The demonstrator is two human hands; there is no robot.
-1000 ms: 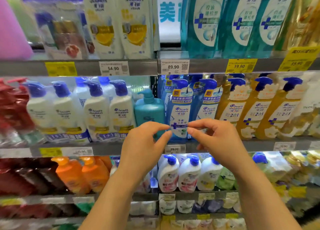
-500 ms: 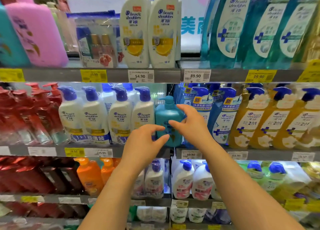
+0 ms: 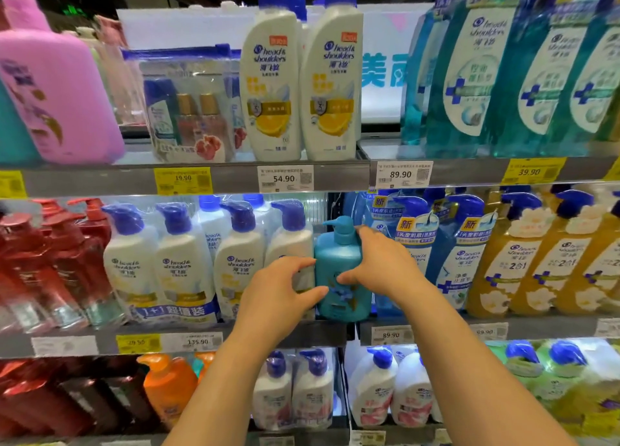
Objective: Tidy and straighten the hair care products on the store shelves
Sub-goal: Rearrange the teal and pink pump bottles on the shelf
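A teal pump bottle (image 3: 339, 261) stands upright on the middle shelf (image 3: 235, 340), between wrapped white shampoo packs (image 3: 188, 267) and blue pump bottles (image 3: 466, 254). My right hand (image 3: 382, 264) grips the teal bottle from its right side, thumb across the front and fingers behind its shoulder. My left hand (image 3: 278, 291) reaches in from the left with spread, slightly bent fingers; its thumb touches the bottle's lower left front, and its fingers lie against the neighbouring white pack.
Red bottles (image 3: 50, 264) fill the middle shelf's left end, amber pump bottles (image 3: 543, 261) its right. The top shelf holds a pink bottle (image 3: 57, 86), a clear travel kit (image 3: 188, 110), two white lemon shampoos (image 3: 302, 86) and teal refill bottles (image 3: 503, 76). Below stand orange (image 3: 167, 388) and white bottles (image 3: 382, 392).
Both hands left the blue bottle and shifted left to the teal pump bottle; the right hand took hold of it and the left closed in. The view tilted upward.
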